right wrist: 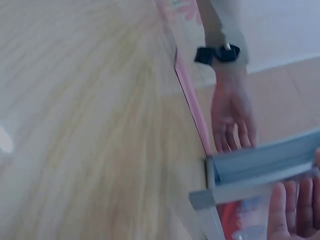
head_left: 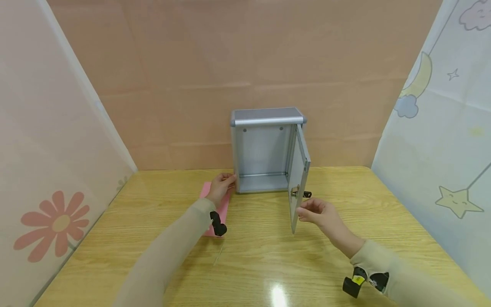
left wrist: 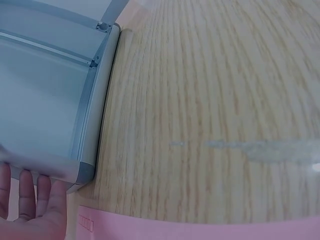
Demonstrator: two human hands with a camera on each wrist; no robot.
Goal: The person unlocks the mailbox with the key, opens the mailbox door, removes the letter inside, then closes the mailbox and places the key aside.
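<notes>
A silver metal box (head_left: pixel 264 149) stands upright on the table with its front door (head_left: pixel 298 170) swung out to the right. Its inside looks bare. My left hand (head_left: pixel 222 187) touches the box's lower left side, fingers fairly straight; the left wrist view shows these fingers (left wrist: pixel 45 197) against the metal. At the door's free edge, my right hand (head_left: pixel 320 217) pinches it low down, below the lock. A key with a black head (head_left: pixel 307 194) sticks out of the lock. Below my left wrist lies a pink envelope (head_left: pixel 223 209), partly hidden by the arm.
The wooden table (head_left: pixel 268 256) runs back to a tan paper backdrop (head_left: pixel 184 106). Patterned white panels stand at the left (head_left: pixel 57 149) and right (head_left: pixel 441 149). Red and blue print (right wrist: pixel 245 215) shows on the door's outer face in the right wrist view.
</notes>
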